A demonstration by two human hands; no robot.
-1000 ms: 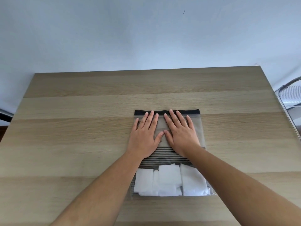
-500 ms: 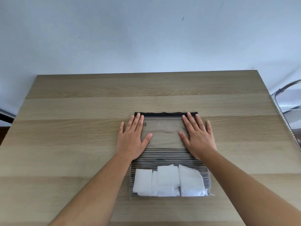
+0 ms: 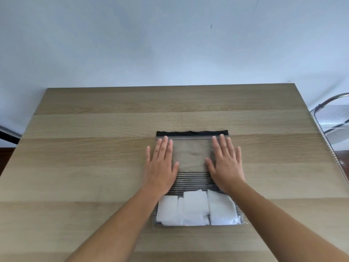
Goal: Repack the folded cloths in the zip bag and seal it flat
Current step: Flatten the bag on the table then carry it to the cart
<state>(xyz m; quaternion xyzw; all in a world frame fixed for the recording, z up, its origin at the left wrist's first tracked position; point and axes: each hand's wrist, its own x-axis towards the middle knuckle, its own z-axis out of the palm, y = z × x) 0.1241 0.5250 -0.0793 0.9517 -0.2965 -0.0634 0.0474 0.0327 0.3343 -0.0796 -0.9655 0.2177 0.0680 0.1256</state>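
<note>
Across the middle of the wide, pale wooden table, well back from a plain white wall, lies the clear plastic zip bag with thin black stripes printed over its lower half and a black band along its far edge. It rests flat, mouth away from the person, and the stack of white folded cloths sits inside at its near end, bunched in a row against the bottom seam. Off the right edge of the table the curved metal frame of a chair shows. Both forearms reach over the cloths to the empty upper half of the bag. There the left hand lies palm down over the bag's left edge, fingers straight and slightly spread, gripping nothing; the right hand mirrors it on the right edge, equally flat and empty, fingertips just short of the zip track. This looks like the flattening step, pressing air toward the mouth. Whether the track is closed I cannot tell. The next move probably calls for firm pressure run along the zip line from one end to the other while the bag stays flat.
</note>
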